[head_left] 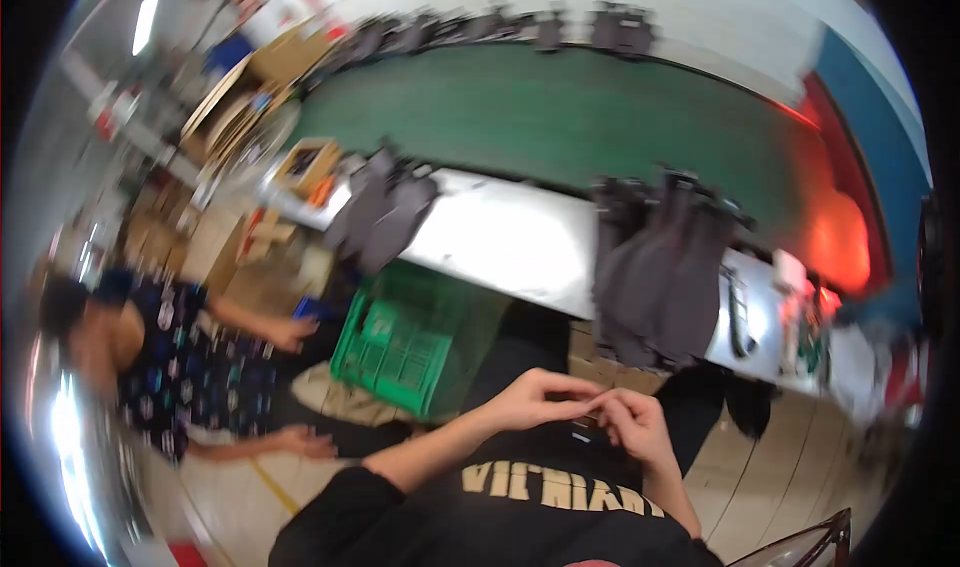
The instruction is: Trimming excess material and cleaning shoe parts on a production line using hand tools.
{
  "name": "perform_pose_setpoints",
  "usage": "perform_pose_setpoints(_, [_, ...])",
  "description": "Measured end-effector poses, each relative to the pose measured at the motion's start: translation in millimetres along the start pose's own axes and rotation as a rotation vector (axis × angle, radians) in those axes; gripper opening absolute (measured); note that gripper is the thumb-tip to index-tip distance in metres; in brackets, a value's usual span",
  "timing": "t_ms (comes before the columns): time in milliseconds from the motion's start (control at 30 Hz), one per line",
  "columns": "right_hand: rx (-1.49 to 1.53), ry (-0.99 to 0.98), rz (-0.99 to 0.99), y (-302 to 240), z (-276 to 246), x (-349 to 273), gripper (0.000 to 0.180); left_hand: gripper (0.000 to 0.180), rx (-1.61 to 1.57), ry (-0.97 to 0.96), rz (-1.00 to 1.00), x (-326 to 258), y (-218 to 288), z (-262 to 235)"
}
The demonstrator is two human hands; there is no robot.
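My left hand (543,398) and my right hand (638,424) meet in front of my dark printed shirt (560,477), above my lap. The fingertips of both are drawn together and touch; whatever lies between them, if anything, is too small or hidden to make out. Closest beyond my right hand is a thick stack of dark grey, paddle-shaped pieces (660,277), hanging over the front edge of a shiny metal worktop (510,235). A smaller pile of similar grey pieces (380,212) lies farther left on that worktop.
Behind the worktop runs a green conveyor belt (540,107), with more grey pieces (620,29) along its far side. A green plastic crate (395,357) stands front left. At the left sits another person (200,357), hands low. Cardboard boxes (160,227) are stacked beyond them.
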State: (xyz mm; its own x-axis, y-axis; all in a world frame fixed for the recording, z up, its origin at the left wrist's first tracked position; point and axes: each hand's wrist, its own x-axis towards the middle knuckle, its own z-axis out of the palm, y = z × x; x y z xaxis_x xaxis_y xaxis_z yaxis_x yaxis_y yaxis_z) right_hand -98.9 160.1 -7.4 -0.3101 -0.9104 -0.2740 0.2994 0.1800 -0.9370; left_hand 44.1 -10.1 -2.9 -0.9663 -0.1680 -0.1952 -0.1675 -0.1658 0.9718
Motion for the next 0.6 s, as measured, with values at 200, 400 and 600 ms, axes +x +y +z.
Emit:
perform_pose_setpoints(200, [-0.632,0.048,-0.384,-45.6,-17.1,-3.9,0.023,0.015,0.053,0.239,0.228,2.9,-2.3,-4.4])
perform_pose_setpoints(400, [-0.853,0.792,-0.501,-94.3,-159.2,11.7,0.033,0.014,0.088,0.400,0.176,-4.4,1.0,-29.9])
perform_pose_setpoints(600, [-1.138,0.775,-0.128,-67.5,-285.0,45.9,0.036,0.017,0.086,0.426,0.120,-11.1,-29.9,-26.7])
